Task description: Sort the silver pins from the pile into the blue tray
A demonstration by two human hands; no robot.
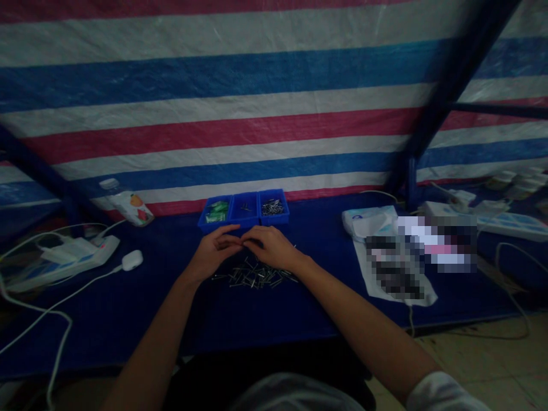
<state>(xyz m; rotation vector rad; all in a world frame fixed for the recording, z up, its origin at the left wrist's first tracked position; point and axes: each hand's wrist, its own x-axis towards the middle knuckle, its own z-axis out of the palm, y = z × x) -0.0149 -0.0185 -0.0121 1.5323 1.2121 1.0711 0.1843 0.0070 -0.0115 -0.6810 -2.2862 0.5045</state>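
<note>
My left hand (214,246) and my right hand (270,245) meet fingertip to fingertip above a loose pile of small metal pins (256,275) on the dark blue table (141,308). Both hands have fingers curled in a pinch; what they hold between them is too small to make out. Just beyond the hands stands a blue tray (244,209) with three compartments: green parts (216,211) on the left, a few small pieces in the middle, metal pins (273,206) on the right.
A plastic bottle (127,203) lies at the back left. A power strip (64,257) with white cables and a white earbud case (132,260) sit at left. White bags (372,220) and another power strip (509,224) lie at right. A striped tarp hangs behind.
</note>
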